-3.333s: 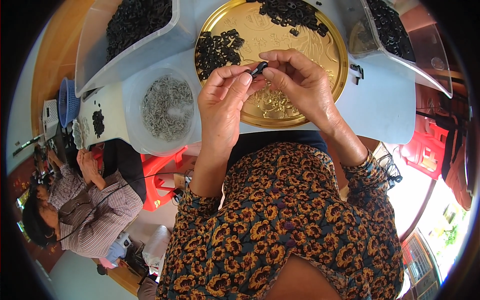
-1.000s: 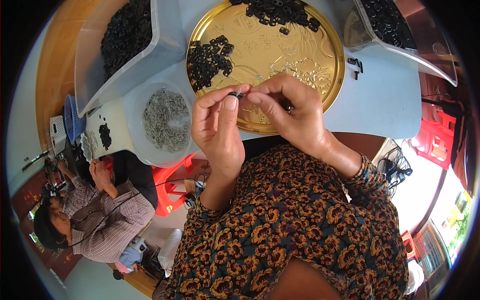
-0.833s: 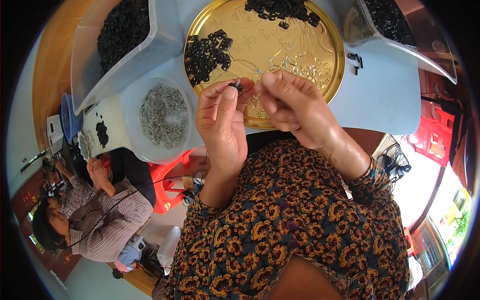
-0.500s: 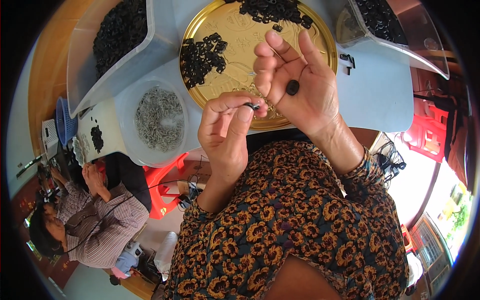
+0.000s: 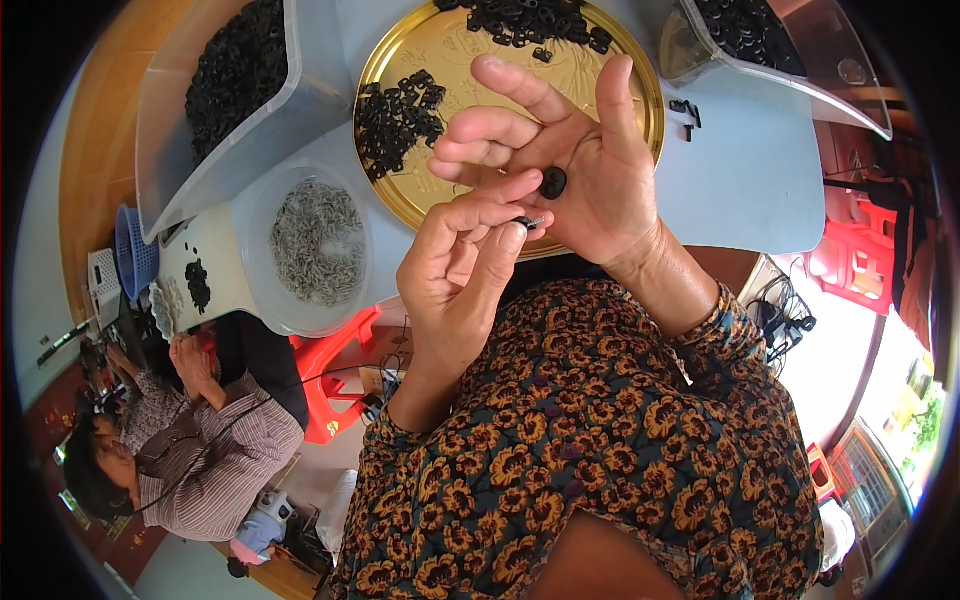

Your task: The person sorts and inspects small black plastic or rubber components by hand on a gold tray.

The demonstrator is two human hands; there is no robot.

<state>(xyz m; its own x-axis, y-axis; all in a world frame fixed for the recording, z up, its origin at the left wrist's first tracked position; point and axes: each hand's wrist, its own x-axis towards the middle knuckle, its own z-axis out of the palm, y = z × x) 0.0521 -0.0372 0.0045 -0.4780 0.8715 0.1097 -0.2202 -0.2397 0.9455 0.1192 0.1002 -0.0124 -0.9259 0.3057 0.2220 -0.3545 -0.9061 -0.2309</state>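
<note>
My left hand (image 5: pixel 455 270) pinches a small black part with a silver screw (image 5: pixel 537 221) sticking out of it, between thumb and fingertips. Beside it, my right hand (image 5: pixel 608 190) is turned palm up, fingers spread. A small round black part (image 5: pixel 553 182) lies on that palm, close to the left fingertips. Both hands are over the near edge of a round gold tray (image 5: pixel 648 100). On the tray are a pile of small black parts (image 5: pixel 400 120) at the left and another black pile (image 5: pixel 535 22) at the far side.
A clear bowl (image 5: pixel 262 290) of silver screws stands left of the tray. Clear bins (image 5: pixel 270 110) of black parts flank it. A few black pieces (image 5: pixel 686 115) lie on the table at right. Another person (image 5: pixel 215 450) sits at left near a red stool (image 5: pixel 325 400).
My right hand has shifted left and its fingers have stretched out from a curl. The left hand, still pinching, has moved slightly right, its fingertips nearer the round part.
</note>
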